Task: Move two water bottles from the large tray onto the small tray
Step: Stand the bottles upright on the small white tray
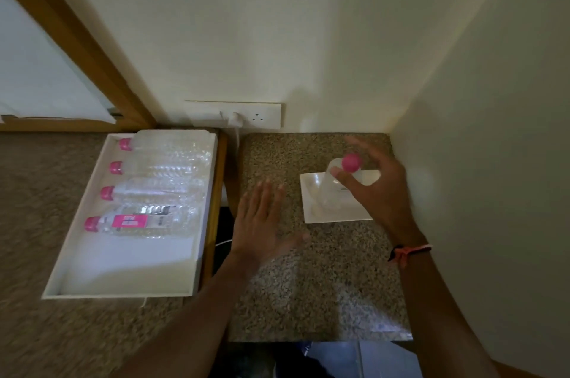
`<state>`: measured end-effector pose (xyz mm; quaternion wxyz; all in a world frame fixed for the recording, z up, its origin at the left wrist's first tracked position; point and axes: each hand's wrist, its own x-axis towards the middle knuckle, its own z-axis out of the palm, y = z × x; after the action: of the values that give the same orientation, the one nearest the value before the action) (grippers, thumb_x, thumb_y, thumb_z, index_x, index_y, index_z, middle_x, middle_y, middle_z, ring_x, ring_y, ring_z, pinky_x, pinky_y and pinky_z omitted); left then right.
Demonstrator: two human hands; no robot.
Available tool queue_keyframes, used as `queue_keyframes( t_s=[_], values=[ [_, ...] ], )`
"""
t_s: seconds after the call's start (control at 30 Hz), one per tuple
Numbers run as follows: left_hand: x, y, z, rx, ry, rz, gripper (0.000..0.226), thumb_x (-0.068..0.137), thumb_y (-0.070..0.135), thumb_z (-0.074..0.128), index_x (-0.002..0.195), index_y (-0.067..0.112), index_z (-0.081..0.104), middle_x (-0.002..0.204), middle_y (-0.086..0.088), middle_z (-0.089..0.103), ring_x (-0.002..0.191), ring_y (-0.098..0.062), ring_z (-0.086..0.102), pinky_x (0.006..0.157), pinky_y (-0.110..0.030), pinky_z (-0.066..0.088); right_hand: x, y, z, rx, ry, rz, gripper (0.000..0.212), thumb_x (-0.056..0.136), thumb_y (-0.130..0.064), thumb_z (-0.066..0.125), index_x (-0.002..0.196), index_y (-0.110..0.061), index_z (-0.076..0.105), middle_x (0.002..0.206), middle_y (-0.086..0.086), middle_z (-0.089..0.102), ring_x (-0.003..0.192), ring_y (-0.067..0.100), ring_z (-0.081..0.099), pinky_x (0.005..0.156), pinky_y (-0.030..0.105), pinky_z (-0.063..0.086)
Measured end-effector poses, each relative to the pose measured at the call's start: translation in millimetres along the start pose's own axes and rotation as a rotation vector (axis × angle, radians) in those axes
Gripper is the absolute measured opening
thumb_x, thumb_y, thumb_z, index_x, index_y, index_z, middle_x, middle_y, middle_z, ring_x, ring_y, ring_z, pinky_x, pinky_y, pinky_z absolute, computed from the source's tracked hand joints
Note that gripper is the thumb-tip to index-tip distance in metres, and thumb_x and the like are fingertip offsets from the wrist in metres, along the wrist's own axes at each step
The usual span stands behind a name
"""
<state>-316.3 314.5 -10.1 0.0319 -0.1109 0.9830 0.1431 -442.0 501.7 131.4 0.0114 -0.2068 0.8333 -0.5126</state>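
Standing upright on the small tray point(311, 211), one bottle point(334, 189) has the right hand point(374, 186) around its neck, fingers loosely spread; grip uncertain through blur. The left hand point(262, 223) hovers flat, open, empty. Four bottles point(154, 183) lie in the large tray point(123, 273), left.
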Motion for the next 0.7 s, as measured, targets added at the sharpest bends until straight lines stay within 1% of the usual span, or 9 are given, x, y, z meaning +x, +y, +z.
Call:
queue_keyframes(
  t_s=[0.03,0.1,0.17,0.23,0.3,0.4,0.5,0.6,0.7],
  values=[
    [0.3,-1.1,-11.1,-0.005,0.02,0.001,0.119,0.071,0.098,0.026,0.161,0.025,-0.001,0.172,-0.01,-0.002,0.159,-0.027,-0.005,0.13,-0.054,0.005,-1.6,-8.0,3.1,-0.052,0.085,-0.072,0.048,0.079,-0.023,0.085,0.123,-0.011,0.069,0.128,0.001,0.068,0.121,0.012,0.061,0.105,0.015,0.044],
    [-3.6,-6.6,-33.6,-0.01,0.038,0.016,0.12,0.069,0.1,0.019,0.16,0.025,-0.006,0.172,-0.009,-0.006,0.159,-0.026,-0.008,0.13,-0.055,0.003,-5.7,-27.2,13.0,-0.141,0.224,-0.254,0.038,0.082,-0.024,0.083,0.113,-0.005,0.072,0.118,0.002,0.068,0.114,0.022,0.064,0.101,0.026,0.048],
    [-11.5,-17.2,-54.0,0.006,0.082,0.045,0.119,0.07,0.098,0.017,0.16,0.025,-0.007,0.172,-0.009,-0.007,0.159,-0.026,-0.008,0.13,-0.056,0.005,-8.5,-48.6,25.0,-0.162,0.275,-0.358,0.028,0.087,-0.024,0.078,0.107,-0.004,0.073,0.11,0.001,0.069,0.107,0.024,0.066,0.095,0.028,0.05],
    [-23.7,-33.1,-71.8,0.025,0.136,0.076,0.117,0.073,0.097,0.02,0.161,0.021,-0.001,0.172,-0.011,0.0,0.16,-0.028,-0.001,0.13,-0.057,0.011,-11.3,-69.6,39.2,-0.154,0.244,-0.343,0.025,0.091,-0.026,0.072,0.109,-0.008,0.073,0.11,-0.003,0.068,0.107,0.017,0.063,0.093,0.022,0.048],
    [-41.1,-53.9,-87.9,0.021,0.154,0.091,0.118,0.073,0.098,0.022,0.161,0.022,0.001,0.172,-0.011,0.004,0.16,-0.028,0.004,0.129,-0.058,0.014,-15.0,-88.1,56.6,-0.173,0.149,-0.29,0.027,0.095,-0.027,0.067,0.116,-0.011,0.071,0.116,-0.002,0.069,0.113,0.012,0.059,0.096,0.021,0.044],
    [-67.6,-87.3,-105.8,0.047,0.19,0.115,0.119,0.074,0.097,0.03,0.161,0.019,0.007,0.172,-0.011,0.009,0.159,-0.028,0.009,0.127,-0.059,0.021,-18.8,-105.4,77.3,-0.236,0.023,-0.251,0.03,0.098,-0.024,0.064,0.125,-0.011,0.066,0.126,0.004,0.067,0.123,0.02,0.057,0.104,0.029,0.042],
    [-101.1,-136.3,-121.8,0.076,0.22,0.122,0.118,0.076,0.095,0.031,0.161,0.016,0.012,0.171,-0.012,0.013,0.159,-0.029,0.011,0.127,-0.058,0.021,-30.2,-124.6,103.7,-0.286,0.008,-0.256,0.032,0.099,-0.023,0.063,0.128,-0.011,0.065,0.129,0.005,0.067,0.125,0.022,0.056,0.106,0.033,0.042],
    [-129.7,-188.1,-132.9,0.076,0.23,0.092,0.119,0.075,0.095,0.033,0.161,0.017,0.008,0.172,-0.011,0.009,0.159,-0.028,0.008,0.128,-0.058,0.017,-41.5,-137.5,128.8,-0.322,0.007,-0.269,0.033,0.097,-0.023,0.065,0.127,-0.01,0.065,0.128,0.007,0.068,0.122,0.023,0.058,0.103,0.027,0.04],
    [-159.7,-246.1,-140.3,0.046,0.214,0.063,0.121,0.075,0.093,0.036,0.161,0.012,0.01,0.17,-0.014,0.016,0.158,-0.032,0.014,0.125,-0.06,0.025,-54.9,-149.3,162.8,-0.387,-0.019,-0.299,0.031,0.096,-0.022,0.066,0.125,-0.009,0.066,0.124,0.011,0.07,0.117,0.028,0.063,0.099,0.024,0.039]
  ],
)
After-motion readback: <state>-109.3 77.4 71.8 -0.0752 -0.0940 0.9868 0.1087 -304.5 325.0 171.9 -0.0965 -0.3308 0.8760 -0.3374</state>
